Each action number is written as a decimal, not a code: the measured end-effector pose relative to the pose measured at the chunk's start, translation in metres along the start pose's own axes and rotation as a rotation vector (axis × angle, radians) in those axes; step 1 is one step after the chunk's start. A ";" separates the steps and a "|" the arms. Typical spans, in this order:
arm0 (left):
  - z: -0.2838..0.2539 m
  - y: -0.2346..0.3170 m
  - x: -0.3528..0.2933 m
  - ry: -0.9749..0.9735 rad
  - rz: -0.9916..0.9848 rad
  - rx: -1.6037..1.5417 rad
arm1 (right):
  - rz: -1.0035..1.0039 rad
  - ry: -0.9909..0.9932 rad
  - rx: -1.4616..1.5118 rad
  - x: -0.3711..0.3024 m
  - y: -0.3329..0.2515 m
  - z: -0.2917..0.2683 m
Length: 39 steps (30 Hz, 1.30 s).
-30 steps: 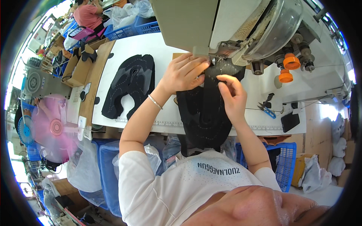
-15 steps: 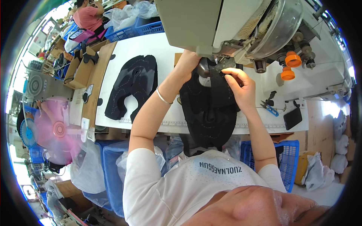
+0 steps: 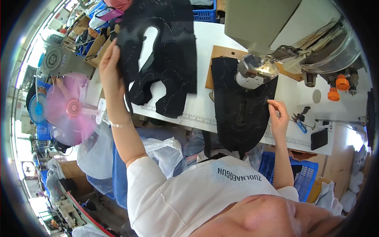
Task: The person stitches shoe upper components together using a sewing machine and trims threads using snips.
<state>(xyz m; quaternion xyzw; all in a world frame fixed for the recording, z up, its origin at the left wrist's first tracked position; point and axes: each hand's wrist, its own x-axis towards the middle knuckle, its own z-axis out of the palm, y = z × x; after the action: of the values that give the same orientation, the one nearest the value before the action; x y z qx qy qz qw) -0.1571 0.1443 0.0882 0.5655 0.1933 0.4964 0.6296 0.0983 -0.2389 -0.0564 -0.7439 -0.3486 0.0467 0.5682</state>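
My left hand [image 3: 111,67] is closed on the left edge of a large black fabric piece [image 3: 169,59] with pale stitch lines and cut-out openings. That piece is lifted toward the upper left, partly over another black stitched piece [image 3: 171,96] on the table. A separate black fabric piece [image 3: 233,118], rounded at its near end, lies beneath the sewing machine head [image 3: 254,71] and hangs over the table's front edge. At this piece's right edge, the bent fingers of my right hand [image 3: 279,118] pinch the fabric.
A white worktable [image 3: 205,39] carries a ruler strip along its front. Blue-handled snips [image 3: 301,122] and a black phone [image 3: 319,139] lie at the right. A pink fan [image 3: 73,107] spins at the left. Blue baskets [image 3: 304,173] and plastic bags stand below the table.
My left hand has left the machine, swung left and lifted a black fabric piece. My right hand has moved down the right edge of the piece under the machine. The view has shifted.
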 end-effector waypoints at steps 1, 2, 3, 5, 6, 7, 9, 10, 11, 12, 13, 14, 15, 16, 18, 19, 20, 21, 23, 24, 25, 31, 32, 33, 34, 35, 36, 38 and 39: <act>-0.013 -0.016 0.012 0.004 -0.055 0.134 | -0.041 0.002 -0.039 -0.003 0.002 0.004; -0.027 -0.038 0.024 0.006 -0.108 0.268 | -0.083 0.006 -0.076 -0.004 0.003 0.007; -0.049 -0.066 0.034 0.010 -0.144 0.381 | -0.087 -0.001 -0.066 -0.006 0.004 0.010; -0.098 -0.123 0.046 -0.021 -0.191 0.661 | -0.159 0.006 -0.196 -0.005 0.003 0.016; -0.115 -0.138 0.047 -0.065 -0.209 0.825 | -0.162 0.002 -0.190 -0.006 0.001 0.019; -0.098 -0.147 0.039 0.047 -0.091 1.267 | -0.159 0.002 -0.216 -0.007 0.001 0.021; -0.056 -0.151 0.012 0.171 0.310 1.722 | -0.152 0.017 -0.253 -0.013 0.001 0.019; -0.017 -0.139 -0.007 0.154 0.531 1.748 | -0.173 0.029 -0.322 -0.014 0.007 0.018; 0.035 -0.117 -0.034 0.054 0.437 1.669 | -0.189 0.038 -0.390 -0.017 0.009 0.019; 0.074 -0.096 -0.063 -0.112 0.344 1.599 | -0.191 0.026 -0.384 -0.017 0.009 0.020; 0.083 -0.108 -0.090 -0.290 0.426 1.538 | -0.202 0.035 -0.378 -0.016 0.006 0.022; 0.105 -0.112 -0.117 -0.469 0.369 1.382 | -0.210 0.048 -0.373 -0.013 0.007 0.024; 0.121 -0.126 -0.140 -0.484 0.318 1.346 | -0.220 0.038 -0.365 -0.010 0.004 0.026; 0.133 -0.129 -0.150 -0.511 0.272 1.299 | -0.241 0.031 -0.388 -0.008 0.002 0.025; 0.135 -0.126 -0.155 -0.440 0.328 1.302 | -0.262 0.029 -0.416 -0.004 -0.005 0.020; 0.140 -0.118 -0.154 -0.377 0.383 1.300 | -0.249 0.038 -0.441 -0.002 -0.012 0.014; 0.140 -0.110 -0.156 -0.386 0.388 1.290 | -0.236 0.047 -0.466 0.000 -0.019 0.007; 0.139 -0.100 -0.158 -0.367 0.442 1.094 | -0.230 0.058 -0.475 0.003 -0.026 0.000; 0.147 -0.086 -0.154 -0.311 0.543 0.681 | -0.328 0.097 -0.402 0.013 -0.045 -0.010; 0.157 -0.081 -0.149 -0.296 0.522 0.592 | -0.323 0.108 -0.407 0.020 -0.059 -0.010; 0.169 -0.086 -0.148 -0.322 0.323 0.372 | -0.190 -0.013 -0.214 0.027 -0.075 -0.005; 0.191 -0.126 -0.133 -0.290 0.318 0.278 | 0.026 -0.149 0.328 0.057 -0.074 -0.002; 0.185 -0.127 -0.126 -0.201 0.710 0.571 | 0.076 -0.165 0.247 0.055 -0.072 -0.005; 0.182 -0.128 -0.114 -0.208 1.052 0.754 | 0.055 -0.151 0.232 0.057 -0.072 -0.004; 0.181 -0.119 -0.110 -0.217 1.054 0.746 | 0.057 -0.141 0.230 0.058 -0.072 -0.005; 0.181 -0.112 -0.108 -0.358 1.131 0.760 | 0.059 -0.142 0.223 0.058 -0.072 -0.005; 0.181 -0.109 -0.107 -0.501 1.205 0.771 | 0.061 -0.145 0.216 0.057 -0.071 -0.005; 0.184 -0.111 -0.103 -0.492 1.219 0.746 | 0.046 -0.118 0.255 0.058 -0.070 -0.002; 0.185 -0.111 -0.100 -0.497 1.234 0.739 | 0.036 -0.091 0.294 0.059 -0.069 0.000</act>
<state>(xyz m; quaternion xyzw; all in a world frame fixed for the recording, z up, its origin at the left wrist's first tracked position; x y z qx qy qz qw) -0.0065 -0.0212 0.0088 0.8402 -0.1518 0.5195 0.0328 0.1103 -0.1978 0.0236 -0.6559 -0.3500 0.1410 0.6537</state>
